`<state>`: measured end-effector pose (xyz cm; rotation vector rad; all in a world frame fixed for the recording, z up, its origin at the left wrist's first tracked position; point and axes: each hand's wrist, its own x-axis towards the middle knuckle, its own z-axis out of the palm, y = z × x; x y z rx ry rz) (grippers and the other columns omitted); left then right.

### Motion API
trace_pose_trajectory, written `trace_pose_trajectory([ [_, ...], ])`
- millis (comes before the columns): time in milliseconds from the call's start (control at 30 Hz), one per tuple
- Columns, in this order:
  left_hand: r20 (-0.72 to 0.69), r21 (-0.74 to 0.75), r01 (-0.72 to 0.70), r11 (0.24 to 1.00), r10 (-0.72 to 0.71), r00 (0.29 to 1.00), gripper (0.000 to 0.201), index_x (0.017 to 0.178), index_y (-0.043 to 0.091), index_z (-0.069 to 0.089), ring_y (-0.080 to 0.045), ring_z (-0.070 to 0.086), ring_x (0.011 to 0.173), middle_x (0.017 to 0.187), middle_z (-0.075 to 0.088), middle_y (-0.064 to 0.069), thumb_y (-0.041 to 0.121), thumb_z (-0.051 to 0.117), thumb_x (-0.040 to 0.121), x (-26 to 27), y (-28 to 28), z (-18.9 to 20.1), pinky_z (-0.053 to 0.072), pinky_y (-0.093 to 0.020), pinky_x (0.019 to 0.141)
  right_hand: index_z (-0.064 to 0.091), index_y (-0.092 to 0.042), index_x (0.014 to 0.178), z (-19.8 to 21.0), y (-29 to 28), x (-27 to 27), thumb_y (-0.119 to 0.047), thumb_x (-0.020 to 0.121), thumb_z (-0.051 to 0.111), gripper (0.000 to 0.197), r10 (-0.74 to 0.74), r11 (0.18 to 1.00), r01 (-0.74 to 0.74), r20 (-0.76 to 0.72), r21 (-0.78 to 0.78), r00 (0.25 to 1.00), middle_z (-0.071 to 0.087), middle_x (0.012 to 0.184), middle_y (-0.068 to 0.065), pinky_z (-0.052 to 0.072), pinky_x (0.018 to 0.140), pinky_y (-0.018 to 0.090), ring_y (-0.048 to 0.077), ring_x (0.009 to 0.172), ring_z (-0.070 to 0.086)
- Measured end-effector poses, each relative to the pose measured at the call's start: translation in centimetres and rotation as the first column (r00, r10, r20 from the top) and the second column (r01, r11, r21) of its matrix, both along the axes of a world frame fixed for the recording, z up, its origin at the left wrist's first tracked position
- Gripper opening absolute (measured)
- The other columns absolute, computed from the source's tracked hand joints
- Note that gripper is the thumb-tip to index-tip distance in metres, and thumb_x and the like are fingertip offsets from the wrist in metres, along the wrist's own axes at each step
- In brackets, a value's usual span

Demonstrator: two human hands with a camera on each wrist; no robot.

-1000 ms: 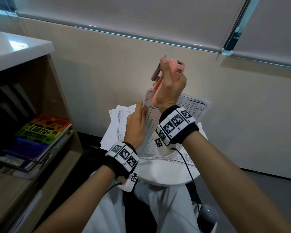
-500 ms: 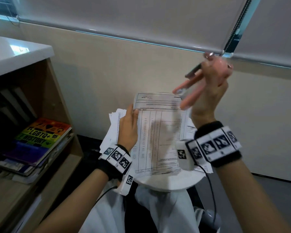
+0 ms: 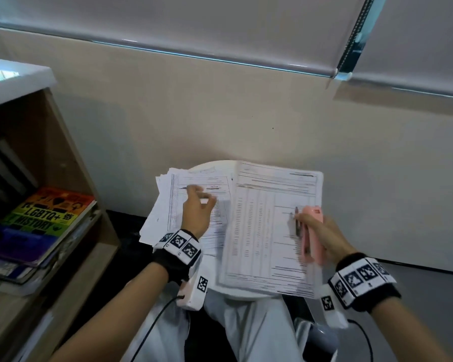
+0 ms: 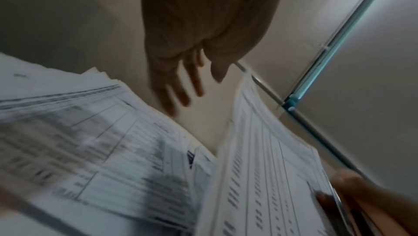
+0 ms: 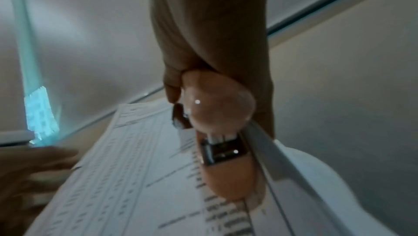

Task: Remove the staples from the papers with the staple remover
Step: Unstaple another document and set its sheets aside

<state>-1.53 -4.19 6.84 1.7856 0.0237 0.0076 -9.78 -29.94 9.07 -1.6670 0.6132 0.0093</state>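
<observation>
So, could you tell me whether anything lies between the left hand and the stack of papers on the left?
Nothing visible does. The left hand hovers over the left stack of papers, holding nothing; the right hand grips the pink staple remover over the other sheet.

A small round white table [image 3: 131, 291] stood at lower centre of the head view, almost wholly covered by printed papers. A fanned stack of forms [image 3: 168, 205] lay on its left half, spilling past the rim, while a second set of sheets [image 3: 262, 231] lay on the right half, overlapping the stack's edge. At the frame's left, a wooden shelf [image 3: 71, 270] carried a pile of books [image 3: 42, 223] lying flat.
</observation>
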Motion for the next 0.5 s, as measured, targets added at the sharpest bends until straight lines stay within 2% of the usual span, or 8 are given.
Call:
trace_pose_trajectory([
  [67,-0.154,0.296,-0.069,0.953,0.119,0.981,0.058,0.127,0.003,0.034,-0.034,0.044,0.121,0.131,0.047,-0.017,0.024,0.068,0.085,0.7,1.0,-1.8,0.038,-0.042,0.096,0.060,-0.004,0.098,-0.8,-2.0,1.0,-0.023,0.085,0.068,0.025,-0.082,0.997,0.082,-0.062,0.005,0.995,0.062,0.079,0.014,0.048,0.058,0.033,0.026,0.067,0.057],
  [100,-0.227,0.435,-0.082,0.896,0.198,0.953,0.073,0.132,-0.001,0.030,-0.038,0.033,0.129,0.138,0.038,-0.020,0.029,0.072,0.080,0.9,1.7,-2.5,0.032,-0.045,0.103,0.059,-0.004,0.094,-1.1,-2.9,1.6,-0.022,0.085,0.068,0.022,-0.107,0.994,0.106,-0.087,-0.006,0.991,0.060,0.076,0.013,0.046,0.058,0.033,0.025,0.066,0.055],
  [167,-0.308,0.598,-0.073,0.798,0.313,0.898,0.088,0.133,-0.006,0.028,-0.041,0.025,0.132,0.141,0.027,-0.024,0.038,0.076,0.074,1.1,3.0,-3.8,0.029,-0.049,0.106,0.059,-0.004,0.089,-1.7,-4.4,3.2,-0.021,0.084,0.069,0.021,-0.117,0.991,0.108,-0.121,-0.074,0.986,0.060,0.075,0.014,0.046,0.061,0.032,0.025,0.065,0.055],
  [267,-0.291,0.724,-0.045,0.688,0.364,0.885,0.090,0.130,-0.006,0.032,-0.041,0.026,0.132,0.139,0.027,-0.023,0.047,0.075,0.071,1.5,3.8,-5.7,0.031,-0.049,0.106,0.063,0.001,0.094,-3.2,-5.7,6.2,-0.024,0.077,0.076,0.032,-0.132,0.981,0.105,-0.166,-0.165,0.977,0.066,0.086,0.018,0.052,0.072,0.040,0.030,0.074,0.062],
  [333,-0.264,0.762,-0.050,0.646,0.379,0.887,0.089,0.127,-0.005,0.036,-0.041,0.029,0.129,0.137,0.029,-0.023,0.048,0.077,0.069,1.9,3.7,-6.5,0.032,-0.048,0.105,0.062,0.001,0.089,-4.1,-5.9,8.2,-0.023,0.078,0.075,0.030,-0.127,0.973,0.087,-0.183,-0.214,0.975,0.065,0.082,0.015,0.053,0.068,0.035,0.028,0.072,0.062],
  [400,-0.268,0.764,-0.064,0.642,0.406,0.874,0.091,0.127,-0.006,0.035,-0.041,0.030,0.127,0.136,0.029,-0.024,0.047,0.079,0.066,2.2,3.7,-6.8,0.035,-0.048,0.103,0.059,0.000,0.089,-5.0,-5.9,9.8,-0.023,0.081,0.072,0.028,-0.128,0.962,0.075,-0.192,-0.263,0.973,0.062,0.078,0.011,0.045,0.057,0.028,0.023,0.064,0.057],
  [433,-0.275,0.761,-0.070,0.645,0.419,0.865,0.093,0.127,-0.005,0.034,-0.041,0.031,0.127,0.135,0.029,-0.024,0.046,0.081,0.064,2.4,3.7,-6.8,0.036,-0.049,0.102,0.059,0.001,0.094,-5.4,-6.0,10.3,-0.024,0.082,0.071,0.030,-0.131,0.958,0.068,-0.214,-0.277,0.968,0.062,0.081,0.012,0.044,0.057,0.027,0.023,0.064,0.057],
  [500,-0.298,0.738,-0.077,0.670,0.426,0.854,0.096,0.127,-0.004,0.031,-0.042,0.029,0.128,0.135,0.027,-0.024,0.042,0.084,0.062,2.6,3.9,-6.9,0.035,-0.052,0.101,0.061,0.002,0.097,-5.9,-5.7,10.9,-0.029,0.080,0.072,0.037,-0.130,0.952,0.057,-0.229,-0.301,0.965,0.064,0.091,0.015,0.049,0.068,0.033,0.028,0.076,0.061],
])
